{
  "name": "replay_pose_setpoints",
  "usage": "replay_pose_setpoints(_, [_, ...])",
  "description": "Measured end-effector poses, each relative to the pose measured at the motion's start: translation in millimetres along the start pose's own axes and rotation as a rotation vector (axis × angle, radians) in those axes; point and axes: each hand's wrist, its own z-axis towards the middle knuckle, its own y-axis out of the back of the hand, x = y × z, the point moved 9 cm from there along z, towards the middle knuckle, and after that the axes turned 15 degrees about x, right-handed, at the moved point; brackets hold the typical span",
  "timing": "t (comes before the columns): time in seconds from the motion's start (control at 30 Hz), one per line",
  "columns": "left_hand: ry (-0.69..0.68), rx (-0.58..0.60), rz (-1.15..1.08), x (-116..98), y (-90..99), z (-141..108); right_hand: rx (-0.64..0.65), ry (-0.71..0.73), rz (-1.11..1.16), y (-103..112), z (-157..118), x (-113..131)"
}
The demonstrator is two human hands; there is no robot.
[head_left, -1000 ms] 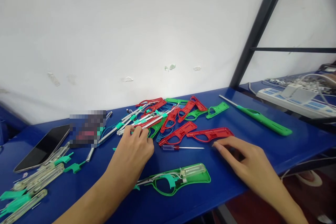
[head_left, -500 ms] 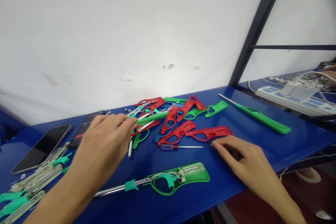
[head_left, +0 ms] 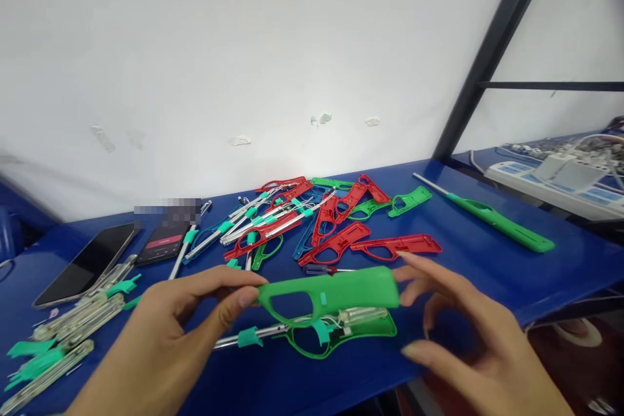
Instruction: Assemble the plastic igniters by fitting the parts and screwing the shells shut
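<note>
Along the foot of the white wall (head_left: 292, 45), the blue bench (head_left: 273, 390) carried a loose heap of parts. Red half-shells (head_left: 341, 240) overlapped one another there, mixed with green half-shells (head_left: 412, 201) and a little blue. On the heap's left side lay metal tubes (head_left: 263, 224) with teal collars and thin white wires, several crossing each other. Further left were two dark phones (head_left: 88, 263), one with a lit screen, and in front of them a group of clear, slender pieces (head_left: 82, 322) with teal parts among them. To the right, a whole green lighter (head_left: 507, 224) lay by itself, its metal tip pointing toward the wall. A white power strip (head_left: 517, 179) sat beyond the dark metal post (head_left: 480, 65).

Nearest the person, a filled green shell (head_left: 375, 328) lay with a clear tank, wires and a teal trigger inside, a metal tube running out to its left. The green cover (head_left: 361, 289) was held above the bench and hid part of this shell from view, along with part of the screwdriver (head_left: 316, 270) behind it.

The left hand (head_left: 190, 331) pinched the cover's narrow end between thumb and forefinger. The right hand (head_left: 468, 338) was spread wide at the broad end, thumb well apart from the fingers; whether its fingertips touched the cover could not be told.
</note>
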Motion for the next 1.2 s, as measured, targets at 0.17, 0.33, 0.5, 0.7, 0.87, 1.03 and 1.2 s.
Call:
replay_pose_setpoints(0.17, [0.043,0.166,-0.165,-5,-37.9,8,0.061,0.123,-0.098,-9,6,23])
replay_pose_setpoints(0.33, [0.009,0.069,-0.137,4,-51.0,-4,0.099,0.074,-0.097,-18,6,1])
replay_pose_setpoints(0.5, [-0.334,0.074,0.180,-22,-54.8,-19,0.172,0.008,-0.082,-26,1,-11])
replay_pose_setpoints(0.7, [-0.483,0.113,0.429,-27,-63.8,-32,0.239,-0.006,-0.087,-35,-1,-13])
replay_pose_setpoints(0.87, [-0.465,0.158,0.434,-21,-68.4,-34,0.280,-0.003,-0.107,-40,0,-10])
replay_pose_setpoints(1.03, [-0.475,0.133,0.436,-19,-67.5,-34,0.295,0.007,-0.122,-42,0,-8])
replay_pose_setpoints(1.2, [-0.484,0.109,0.444,-21,-65.4,-37,0.295,0.014,-0.132,-43,0,-7])
